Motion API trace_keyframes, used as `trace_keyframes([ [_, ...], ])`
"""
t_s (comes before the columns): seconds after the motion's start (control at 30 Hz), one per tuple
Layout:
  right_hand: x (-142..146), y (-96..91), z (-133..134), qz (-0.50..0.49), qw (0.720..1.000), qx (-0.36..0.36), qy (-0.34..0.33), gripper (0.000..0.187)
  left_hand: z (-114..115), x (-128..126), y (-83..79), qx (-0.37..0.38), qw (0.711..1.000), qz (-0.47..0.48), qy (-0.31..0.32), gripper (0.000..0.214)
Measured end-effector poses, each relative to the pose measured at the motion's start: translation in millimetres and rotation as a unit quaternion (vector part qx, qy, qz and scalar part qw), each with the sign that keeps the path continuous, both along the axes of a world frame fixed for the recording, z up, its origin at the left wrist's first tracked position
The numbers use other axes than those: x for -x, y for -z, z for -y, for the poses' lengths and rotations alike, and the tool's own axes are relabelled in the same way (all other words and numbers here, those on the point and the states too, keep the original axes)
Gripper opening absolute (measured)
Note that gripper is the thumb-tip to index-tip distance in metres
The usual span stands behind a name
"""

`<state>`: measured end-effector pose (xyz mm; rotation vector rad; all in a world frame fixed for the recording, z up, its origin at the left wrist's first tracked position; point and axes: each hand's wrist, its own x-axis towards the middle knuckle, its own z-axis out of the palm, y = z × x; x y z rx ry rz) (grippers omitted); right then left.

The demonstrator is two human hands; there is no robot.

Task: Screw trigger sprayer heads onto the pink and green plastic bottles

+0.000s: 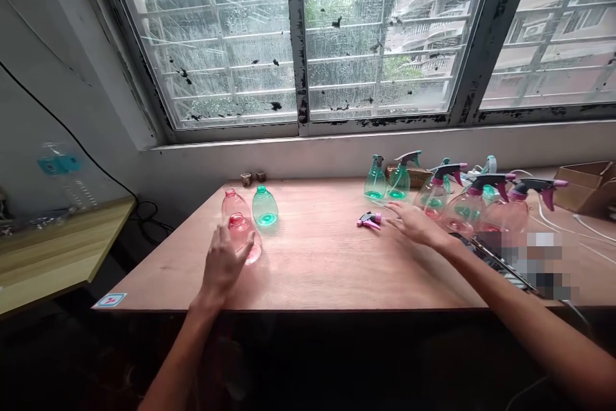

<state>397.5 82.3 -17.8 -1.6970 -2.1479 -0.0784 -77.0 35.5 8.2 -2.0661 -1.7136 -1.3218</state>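
While the left hand [222, 265] grips the near pink bottle [246, 243] on the table [317, 263], the right hand [414, 225] lies open just right of a sprayer [369, 220].

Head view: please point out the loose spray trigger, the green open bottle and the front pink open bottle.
loose spray trigger [369, 220]: head view, on the middle of its body.
green open bottle [264, 208]: head view, on the middle of its body.
front pink open bottle [239, 221]: head view, on its neck.

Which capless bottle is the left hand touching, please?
The front pink bottle: the left hand cups it; the rear pink bottle and teal bottle stand apart.
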Motion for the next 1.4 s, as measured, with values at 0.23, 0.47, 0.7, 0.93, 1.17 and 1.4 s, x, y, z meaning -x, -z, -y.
trace_keyframes([
  [0.23,58,16.2,-3,0.024,0.999,0.021,0.02,0.061,41,-94,26.3,0.059,0.981,0.016,0.183,0.075],
  [0.47,86,-17.1,15,-0.037,0.999,-0.009,0.003,0.05,45,-139,38.9,0.122,0.938,0.086,0.312,0.083],
  [0.7,77,-80.5,109,-0.564,0.802,-0.175,-0.093,0.044,46,-123,43.7,0.238,0.886,0.197,0.345,0.071],
  [0.93,100,-68.7,154,-0.744,0.618,-0.228,-0.115,0.016,58,-114,31.5,0.1,0.951,0.095,0.276,0.075],
  [1.17,118,-35.3,138,-0.775,0.569,-0.262,-0.08,0.011,61,-117,34.2,0.066,0.957,0.035,0.279,0.082],
  [1.4,118,-35.5,145,-0.755,0.573,-0.302,-0.099,0.014,56,-117,38.1,0.059,0.961,0.033,0.267,0.082],
])
